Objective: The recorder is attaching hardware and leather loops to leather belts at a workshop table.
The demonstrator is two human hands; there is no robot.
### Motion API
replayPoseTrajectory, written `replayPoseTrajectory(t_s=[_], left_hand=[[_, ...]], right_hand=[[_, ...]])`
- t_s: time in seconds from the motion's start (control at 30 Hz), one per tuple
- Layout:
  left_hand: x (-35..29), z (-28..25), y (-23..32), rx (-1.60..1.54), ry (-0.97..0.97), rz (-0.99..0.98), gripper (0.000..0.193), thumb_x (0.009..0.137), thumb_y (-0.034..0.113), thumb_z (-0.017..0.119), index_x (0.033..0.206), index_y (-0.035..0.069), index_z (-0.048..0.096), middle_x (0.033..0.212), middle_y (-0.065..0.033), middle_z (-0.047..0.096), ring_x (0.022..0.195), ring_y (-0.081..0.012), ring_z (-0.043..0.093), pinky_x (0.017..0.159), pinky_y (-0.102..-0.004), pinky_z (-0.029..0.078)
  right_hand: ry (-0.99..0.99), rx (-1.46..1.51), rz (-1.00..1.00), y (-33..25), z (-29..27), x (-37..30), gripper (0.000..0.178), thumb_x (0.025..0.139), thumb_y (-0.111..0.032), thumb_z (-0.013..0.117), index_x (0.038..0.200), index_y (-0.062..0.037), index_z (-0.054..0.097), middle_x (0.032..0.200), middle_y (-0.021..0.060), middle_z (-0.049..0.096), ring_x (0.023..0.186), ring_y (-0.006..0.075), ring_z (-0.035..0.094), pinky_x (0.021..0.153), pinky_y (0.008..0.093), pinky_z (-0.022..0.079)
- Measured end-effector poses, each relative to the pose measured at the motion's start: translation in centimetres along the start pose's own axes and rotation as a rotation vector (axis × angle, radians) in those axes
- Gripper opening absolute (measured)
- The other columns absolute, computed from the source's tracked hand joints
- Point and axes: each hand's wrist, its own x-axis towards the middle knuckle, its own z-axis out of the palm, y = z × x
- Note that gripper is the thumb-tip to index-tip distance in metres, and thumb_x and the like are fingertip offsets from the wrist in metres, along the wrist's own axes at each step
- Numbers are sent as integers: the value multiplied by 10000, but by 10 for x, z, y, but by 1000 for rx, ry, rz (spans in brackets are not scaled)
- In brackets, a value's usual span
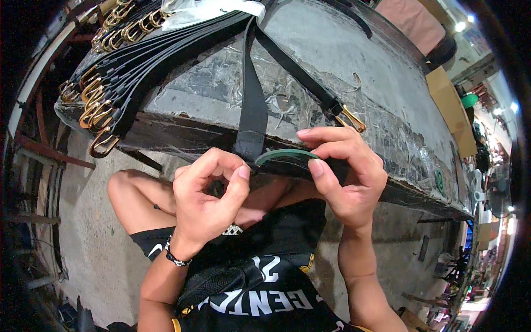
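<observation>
A black belt hangs over the near edge of the table, its lower end at the fingertips of my left hand. Thumb and index of that hand are pinched together on the belt end. My right hand pinches one end of a thin green strip between thumb and index finger. The strip arches leftward to the belt end. Whether it is joined to the belt there, I cannot tell. Just beyond my right fingers lies another black belt length with a gold buckle.
A bundle of black belts with gold buckles fans across the table's left side. White plastic wrap covers part of it. The worn grey tabletop bears a cardboard piece at the right. A small green coil is near the right edge.
</observation>
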Motion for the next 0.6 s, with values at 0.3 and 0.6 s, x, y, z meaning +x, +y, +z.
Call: replayPoseTrajectory(t_s=[0.3,0.6], left_hand=[[1,2,6,-3,-4,-31,67,907,-25,672,846,-17,646,671,-22,671,615,-49,632,568,-219,473],[0,-1,2,-21,0,-8,65,911,-22,667,850,-19,645,677,-19,667,610,-48,620,569,-213,465]], right_hand=[[-22,-50,-30,2,1,1,96,792,-33,738,873,-38,687,1029,123,763,906,264,708,830,367,501],[-31,-58,-32,-1,-2,2,80,808,-17,729,878,-22,690,1012,138,761,900,257,715,829,357,520]])
